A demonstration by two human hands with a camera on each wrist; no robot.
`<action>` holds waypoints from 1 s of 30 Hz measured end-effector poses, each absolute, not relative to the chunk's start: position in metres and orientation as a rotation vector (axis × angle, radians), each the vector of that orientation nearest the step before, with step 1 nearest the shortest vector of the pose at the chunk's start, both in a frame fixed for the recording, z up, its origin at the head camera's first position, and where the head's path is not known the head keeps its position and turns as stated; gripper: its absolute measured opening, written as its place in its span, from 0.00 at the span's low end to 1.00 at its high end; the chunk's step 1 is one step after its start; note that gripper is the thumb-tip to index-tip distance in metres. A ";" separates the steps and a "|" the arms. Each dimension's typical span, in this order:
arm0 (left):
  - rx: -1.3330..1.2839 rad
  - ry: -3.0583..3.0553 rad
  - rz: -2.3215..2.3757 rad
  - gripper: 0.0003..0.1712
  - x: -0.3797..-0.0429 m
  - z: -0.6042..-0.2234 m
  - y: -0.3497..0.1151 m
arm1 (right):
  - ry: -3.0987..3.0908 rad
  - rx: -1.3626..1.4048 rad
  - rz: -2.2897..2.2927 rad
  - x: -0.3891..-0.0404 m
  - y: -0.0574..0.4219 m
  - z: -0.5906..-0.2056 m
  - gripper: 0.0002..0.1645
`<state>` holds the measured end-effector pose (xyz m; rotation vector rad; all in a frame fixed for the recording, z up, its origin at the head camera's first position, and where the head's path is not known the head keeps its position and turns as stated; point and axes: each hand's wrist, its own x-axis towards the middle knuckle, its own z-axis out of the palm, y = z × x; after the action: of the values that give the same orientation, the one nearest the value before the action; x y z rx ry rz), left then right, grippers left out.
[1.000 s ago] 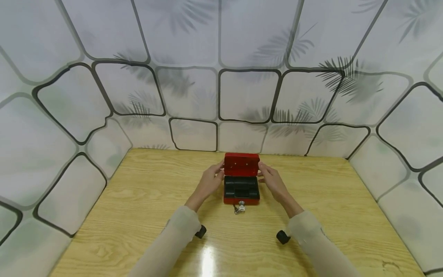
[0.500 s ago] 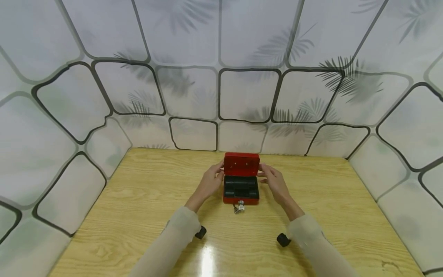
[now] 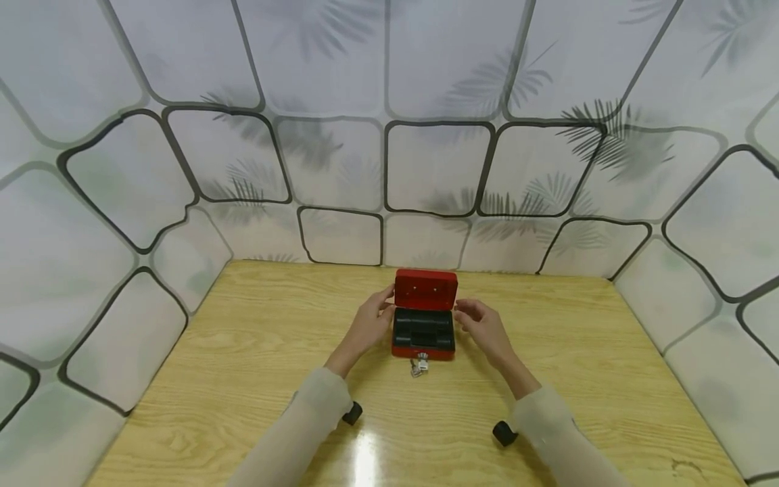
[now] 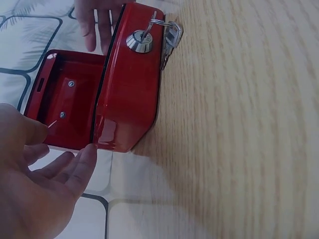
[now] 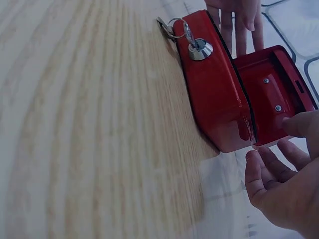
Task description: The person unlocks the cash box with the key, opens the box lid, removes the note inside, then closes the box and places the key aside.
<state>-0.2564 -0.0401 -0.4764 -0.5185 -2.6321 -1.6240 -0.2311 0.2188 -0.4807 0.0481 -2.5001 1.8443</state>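
Note:
A small red cash box (image 3: 424, 353) stands on the table with its lid (image 3: 425, 289) raised and a black inner tray (image 3: 423, 328) showing. Its round front lock (image 4: 139, 42) has a key in it, and a second key (image 4: 172, 35) hangs from the ring. At the box's left side is my left hand (image 3: 369, 320), fingers extended along the lid's edge and the rear corner. My right hand (image 3: 489, 331) is beside the rear right corner, fingers loosely bent. In the right wrist view its thumb overlaps the lid; whether it touches cannot be told.
The wooden table (image 3: 255, 338) extends around the box. Behind it hangs a pale patterned cloth wall (image 3: 341, 162), which also closes both sides. Black wrist cameras (image 3: 352, 412) jut out below both sleeves.
My right hand has moved slightly down and toward me along the box's right side, its fingers more bent. The left hand stays at the lid's left edge, and the lid remains raised.

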 end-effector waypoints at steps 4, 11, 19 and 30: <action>-0.511 -2.648 -1.660 0.30 -0.256 -0.480 -0.041 | -2.490 0.173 1.723 -0.230 0.223 -0.494 0.17; -0.515 -2.667 -1.668 0.30 -0.255 -0.483 -0.042 | -2.535 0.291 1.511 -0.225 0.222 -0.498 0.14; -0.527 -2.688 -1.653 0.30 -0.251 -0.483 -0.044 | -2.623 0.302 1.379 -0.218 0.217 -0.493 0.16; -0.506 -2.713 -1.644 0.28 -0.249 -0.489 -0.045 | -2.688 0.336 1.213 -0.215 0.205 -0.494 0.14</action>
<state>-0.2487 -0.0451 -0.4892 -0.5063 -2.7131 -1.6440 -0.2145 0.2051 -0.4942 0.3356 -2.6880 1.2130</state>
